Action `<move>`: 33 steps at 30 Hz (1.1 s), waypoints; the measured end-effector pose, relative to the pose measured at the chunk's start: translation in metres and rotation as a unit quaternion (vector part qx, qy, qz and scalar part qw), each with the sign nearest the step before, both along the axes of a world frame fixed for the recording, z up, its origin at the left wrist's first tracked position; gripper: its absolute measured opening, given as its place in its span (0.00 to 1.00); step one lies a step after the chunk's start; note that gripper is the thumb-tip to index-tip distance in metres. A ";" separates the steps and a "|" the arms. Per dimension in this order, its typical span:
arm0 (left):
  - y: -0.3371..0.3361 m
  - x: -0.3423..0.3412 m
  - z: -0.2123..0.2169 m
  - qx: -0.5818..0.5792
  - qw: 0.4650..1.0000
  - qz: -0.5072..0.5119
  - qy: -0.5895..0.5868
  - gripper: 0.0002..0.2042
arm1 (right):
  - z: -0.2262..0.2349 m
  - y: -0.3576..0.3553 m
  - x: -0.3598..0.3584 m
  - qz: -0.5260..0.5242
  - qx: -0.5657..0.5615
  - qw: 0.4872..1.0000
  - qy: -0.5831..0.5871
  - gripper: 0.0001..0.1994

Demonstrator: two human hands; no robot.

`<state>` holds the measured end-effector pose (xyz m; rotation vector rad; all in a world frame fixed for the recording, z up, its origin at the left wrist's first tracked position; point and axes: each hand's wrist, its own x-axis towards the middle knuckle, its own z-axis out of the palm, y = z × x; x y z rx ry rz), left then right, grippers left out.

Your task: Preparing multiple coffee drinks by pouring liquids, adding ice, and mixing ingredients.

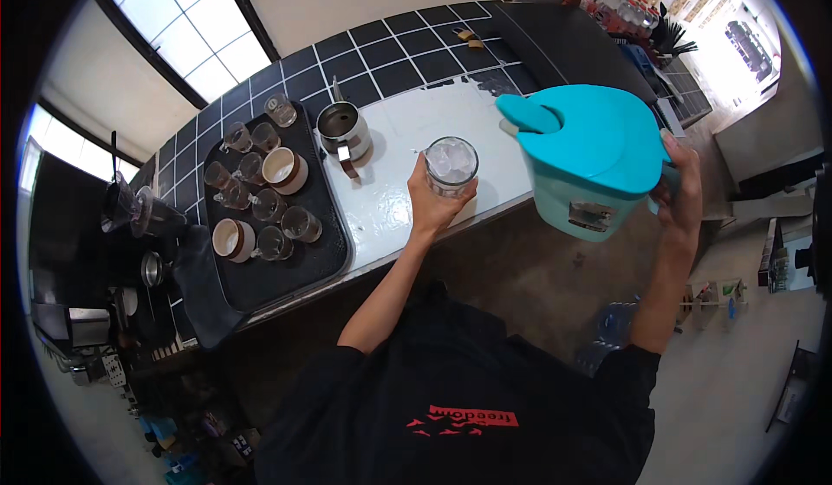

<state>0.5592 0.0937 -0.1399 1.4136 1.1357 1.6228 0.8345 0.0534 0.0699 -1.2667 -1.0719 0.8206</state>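
Note:
A drinking glass (451,160) with ice in it is upright at the front edge of the white board (394,195), and my left hand (433,205) is wrapped round it. My right hand (680,177) grips the handle of a turquoise pitcher (598,138) with a lid and a paler body. The pitcher is raised to the right of the glass, its spout side toward the glass, and it looks slightly tilted. What is inside the pitcher is hidden by the lid.
Left of the glass stands a metal pitcher (341,130) with a handle. Beyond it a black tray (325,255) carries several glass cups and two brown-and-cream bowls. Padlocks (469,38) lie on the black tiled counter (381,56). Several bottles (620,4) stand at the far right.

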 end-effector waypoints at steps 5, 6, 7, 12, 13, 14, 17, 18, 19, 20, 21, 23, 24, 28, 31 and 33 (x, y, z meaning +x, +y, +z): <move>0.002 0.012 -0.001 0.014 1.000 0.025 0.013 0.28 | -0.002 0.005 0.005 0.128 -0.026 0.989 -0.070 0.20; 0.002 0.013 0.001 0.011 0.999 0.027 0.014 0.28 | -0.002 0.005 0.000 0.117 -0.028 0.989 -0.090 0.21; 0.001 0.012 0.001 0.012 0.999 0.031 0.014 0.28 | -0.002 0.006 -0.004 0.107 -0.029 0.988 -0.110 0.22; 0.000 0.012 0.000 -0.002 1.000 0.014 -0.022 0.27 | -0.001 0.016 -0.001 0.154 -0.048 0.974 -0.158 0.23; 0.000 0.012 0.001 -0.002 1.000 0.016 -0.023 0.27 | 0.000 0.017 -0.002 0.162 -0.057 0.970 -0.172 0.24; -0.001 0.011 0.003 0.004 1.000 0.023 -0.005 0.27 | 0.002 0.017 -0.006 0.163 -0.057 0.970 -0.172 0.24; -0.001 0.010 0.002 0.011 0.999 0.031 0.011 0.27 | 0.011 0.015 -0.016 0.157 -0.052 0.968 -0.189 0.24; 0.000 0.010 0.001 0.012 0.999 0.029 0.011 0.27 | 0.012 0.016 -0.016 0.157 -0.052 0.968 -0.191 0.24; 0.000 0.010 0.001 0.012 0.999 0.030 0.010 0.27 | 0.012 0.016 -0.017 0.157 -0.051 0.967 -0.192 0.24; 0.000 0.010 0.001 0.012 0.999 0.029 0.009 0.27 | 0.012 0.017 -0.015 0.157 -0.051 0.967 -0.193 0.24; 0.000 0.010 0.001 0.013 1.000 0.027 0.008 0.28 | 0.013 0.017 -0.013 0.160 -0.060 0.965 -0.197 0.24; 0.000 0.011 0.001 0.013 1.000 0.028 0.005 0.27 | 0.014 0.016 -0.014 0.160 -0.069 0.964 -0.201 0.24; 0.000 0.011 0.001 0.014 0.999 0.029 0.003 0.27 | 0.016 0.015 -0.019 0.159 -0.058 0.966 -0.198 0.24; 0.001 0.011 0.002 0.019 0.999 0.029 0.011 0.27 | 0.018 0.017 -0.016 0.168 -0.049 0.962 -0.208 0.25; 0.002 0.011 0.001 0.033 0.999 0.038 0.015 0.28 | 0.021 0.017 -0.019 0.163 -0.052 0.962 -0.213 0.25; 0.002 0.010 0.000 0.034 0.998 0.040 0.020 0.28 | 0.023 0.017 -0.019 0.166 -0.049 0.960 -0.220 0.25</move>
